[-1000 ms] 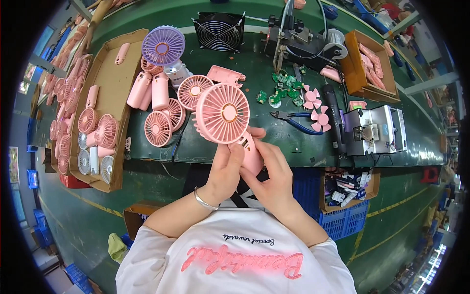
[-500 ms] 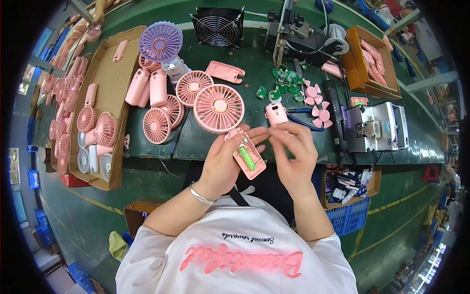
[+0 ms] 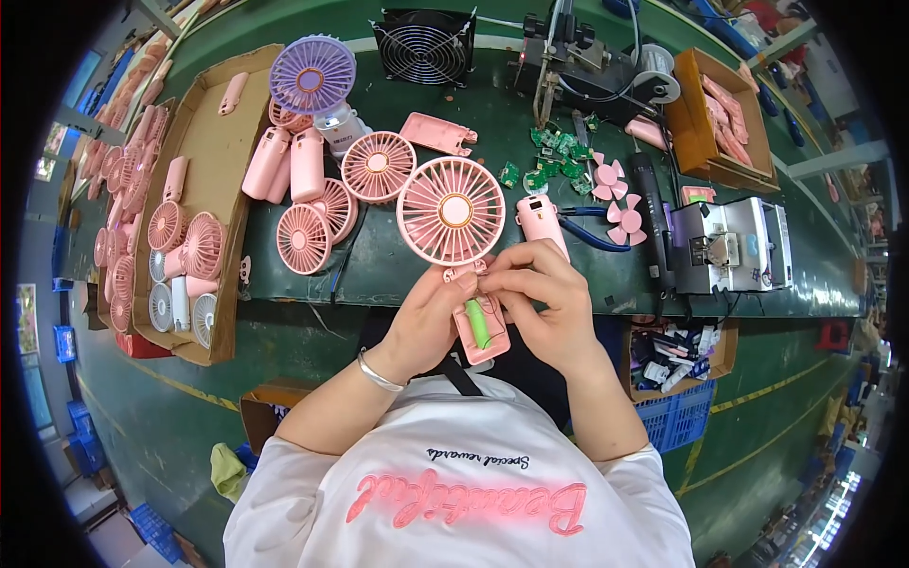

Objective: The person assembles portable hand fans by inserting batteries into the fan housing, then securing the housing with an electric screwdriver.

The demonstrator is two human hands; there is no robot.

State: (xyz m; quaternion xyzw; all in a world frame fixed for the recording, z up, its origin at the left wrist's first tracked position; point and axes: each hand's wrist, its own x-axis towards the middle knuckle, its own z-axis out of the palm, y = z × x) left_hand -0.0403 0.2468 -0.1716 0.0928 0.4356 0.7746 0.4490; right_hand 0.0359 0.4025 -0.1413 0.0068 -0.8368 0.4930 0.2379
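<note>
A pink handheld fan (image 3: 451, 210) is in my left hand (image 3: 431, 317), its round grille pointing away from me over the bench edge. The handle's open shell (image 3: 481, 331) shows a green battery (image 3: 478, 323) and thin wires. My right hand (image 3: 544, 308) is closed in a pinch at the fan's neck, just above the battery; whatever is between its fingertips is hidden. Beyond my right hand lies a pink handle cover (image 3: 540, 223), beside pliers with blue grips (image 3: 595, 230).
Green circuit boards (image 3: 563, 156) and pink fan blades (image 3: 625, 221) lie at the right, near a soldering machine (image 3: 592, 62) and a metal device (image 3: 729, 244). Left are more pink fans (image 3: 304, 239), a purple fan (image 3: 312, 76) and a cardboard tray (image 3: 213, 123). A black fan (image 3: 425, 47) stands behind.
My right hand has moved left onto the fan's neck and closed in a pinch. The held fan has turned more upright and shifted slightly right. The handle cover on the bench has also changed angle.
</note>
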